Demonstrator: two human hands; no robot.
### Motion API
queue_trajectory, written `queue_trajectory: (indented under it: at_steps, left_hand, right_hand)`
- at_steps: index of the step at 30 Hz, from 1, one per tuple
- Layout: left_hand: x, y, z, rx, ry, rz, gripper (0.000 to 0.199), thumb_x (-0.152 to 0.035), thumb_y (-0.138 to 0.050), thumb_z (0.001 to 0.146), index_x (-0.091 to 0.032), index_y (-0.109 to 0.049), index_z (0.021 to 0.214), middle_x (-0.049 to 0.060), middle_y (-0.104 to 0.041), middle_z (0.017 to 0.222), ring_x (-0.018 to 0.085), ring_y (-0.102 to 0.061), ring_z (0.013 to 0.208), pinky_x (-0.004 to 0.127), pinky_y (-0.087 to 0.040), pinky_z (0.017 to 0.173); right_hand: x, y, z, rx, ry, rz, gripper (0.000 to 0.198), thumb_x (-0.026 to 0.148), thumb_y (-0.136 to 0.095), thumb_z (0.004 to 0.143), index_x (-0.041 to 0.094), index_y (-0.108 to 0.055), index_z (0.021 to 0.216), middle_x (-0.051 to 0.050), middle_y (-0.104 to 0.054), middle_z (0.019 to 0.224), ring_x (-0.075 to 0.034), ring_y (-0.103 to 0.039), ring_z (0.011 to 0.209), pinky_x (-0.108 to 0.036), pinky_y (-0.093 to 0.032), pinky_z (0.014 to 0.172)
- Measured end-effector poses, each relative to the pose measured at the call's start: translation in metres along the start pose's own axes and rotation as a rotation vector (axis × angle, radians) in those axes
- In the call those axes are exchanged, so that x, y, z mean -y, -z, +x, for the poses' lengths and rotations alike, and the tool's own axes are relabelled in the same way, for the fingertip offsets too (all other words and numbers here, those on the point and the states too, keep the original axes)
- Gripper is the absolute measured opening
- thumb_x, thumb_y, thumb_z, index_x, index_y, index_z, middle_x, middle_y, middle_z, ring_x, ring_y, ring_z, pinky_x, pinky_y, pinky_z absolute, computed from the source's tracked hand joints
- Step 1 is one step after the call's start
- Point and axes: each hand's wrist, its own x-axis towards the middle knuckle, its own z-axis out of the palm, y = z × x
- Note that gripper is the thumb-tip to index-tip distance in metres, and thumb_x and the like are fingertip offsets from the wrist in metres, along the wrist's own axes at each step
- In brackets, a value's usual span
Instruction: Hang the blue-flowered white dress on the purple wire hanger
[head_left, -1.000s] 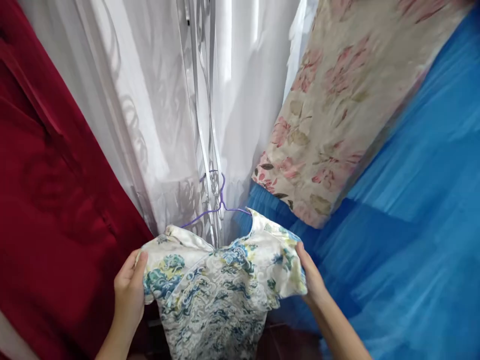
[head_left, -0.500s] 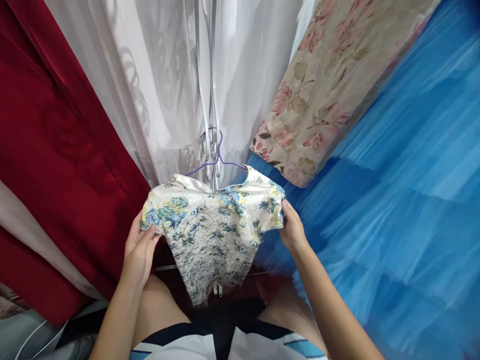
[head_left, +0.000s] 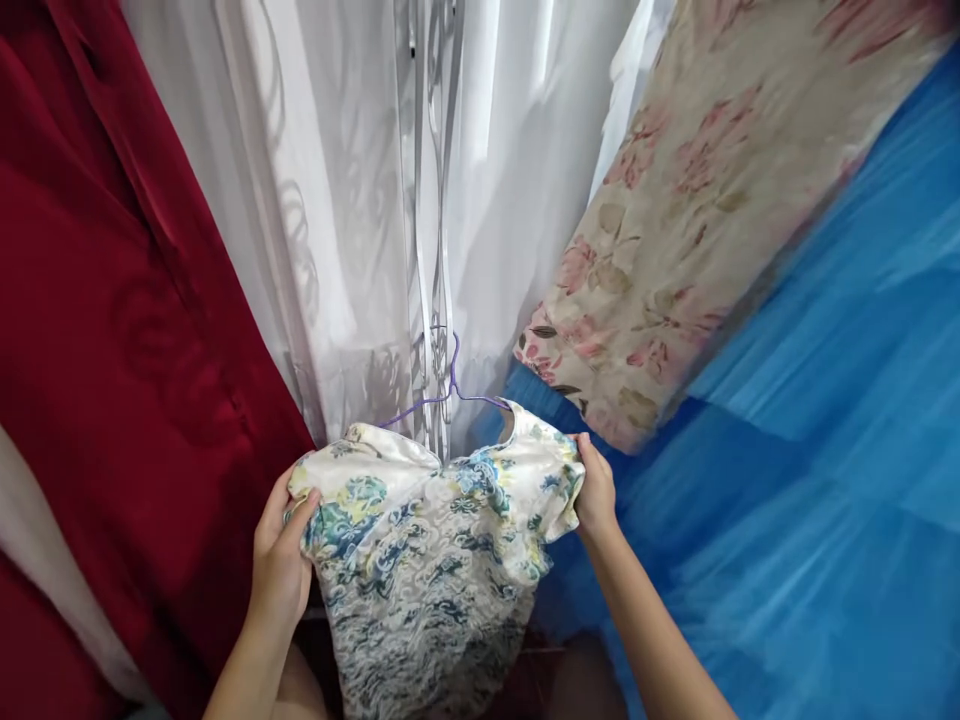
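Note:
A white blouse (head_left: 427, 560) with blue, green and yellow flowers hangs on a purple hanger (head_left: 453, 385). Its body is gathered and darker patterned than the sleeves. My left hand (head_left: 281, 545) pinches the sleeve on the left side, thumb on the front. On the other side, my right hand (head_left: 598, 488) grips the outer edge of the right sleeve, most of its fingers hidden behind the cloth. The blouse is held spread between both hands, and its hem runs down out of view.
White cloth (head_left: 352, 230) hangs behind, with thin white straps (head_left: 420, 200) in front of it. Dark red cloth (head_left: 150, 330) hangs at the left. To the right are a beige garment with pink flowers (head_left: 637, 270) and layered blue tulle (head_left: 810, 500).
The blouse and both hands sit lower in view and look larger. Background cloths have also shifted down as the view tilted up; my legs are now mostly out of sight. Both grips remain.

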Motion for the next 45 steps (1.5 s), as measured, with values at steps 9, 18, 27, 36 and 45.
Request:
queue_trajectory:
  at_steps: [9,18,27,36,45]
  left_hand:
    - [-0.016,-0.007,-0.020,0.065,-0.128,0.001,0.054,-0.037,-0.064,0.086,-0.036,-0.049,0.138,0.003,-0.051,0.144,0.027,-0.048,0.132,0.036,-0.050,0.100]
    - [-0.029,0.018,-0.018,0.119,-0.064,0.102,0.062,-0.038,-0.068,0.084,-0.035,-0.046,0.142,0.004,-0.050,0.145,0.029,-0.048,0.132,0.038,-0.047,0.104]
    - [-0.016,-0.010,-0.003,0.111,-0.366,0.333,0.072,-0.032,-0.074,0.080,-0.031,-0.041,0.145,0.005,-0.041,0.151,0.026,-0.040,0.138,0.041,-0.029,0.117]
    - [-0.069,-0.042,0.035,0.341,-0.532,0.316,0.078,-0.038,-0.067,0.085,-0.030,-0.025,0.151,0.009,-0.036,0.152,0.028,-0.037,0.140,0.046,-0.032,0.115]
    - [-0.065,-0.073,0.017,0.280,-1.026,1.038,0.088,-0.015,-0.069,0.075,-0.028,-0.027,0.151,0.010,-0.013,0.161,0.037,-0.008,0.148,0.060,-0.003,0.118]
  right_hand:
    - [0.031,0.014,-0.038,0.103,-0.045,0.015,0.040,0.060,-0.067,0.076,0.021,-0.066,0.084,-0.003,-0.072,0.076,-0.024,-0.068,0.071,-0.033,-0.053,0.060]
    - [0.040,0.034,-0.032,0.180,-0.164,-0.012,0.041,0.060,-0.069,0.075,0.019,-0.066,0.075,-0.003,-0.068,0.067,-0.021,-0.061,0.060,-0.030,-0.046,0.052]
    - [0.064,-0.002,-0.013,0.409,0.316,-0.384,0.033,0.050,-0.063,0.084,0.018,-0.068,0.081,0.001,-0.058,0.068,-0.013,-0.047,0.060,-0.023,-0.035,0.055]
    - [0.102,-0.003,-0.003,0.295,0.130,-0.166,0.033,0.048,-0.074,0.073,0.016,-0.069,0.073,0.000,-0.061,0.058,-0.012,-0.048,0.049,-0.023,-0.034,0.046]
    - [0.137,0.021,-0.100,0.120,0.157,-0.242,0.028,0.043,-0.068,0.082,0.017,-0.065,0.072,0.000,-0.053,0.057,-0.011,-0.043,0.048,-0.022,-0.029,0.042]
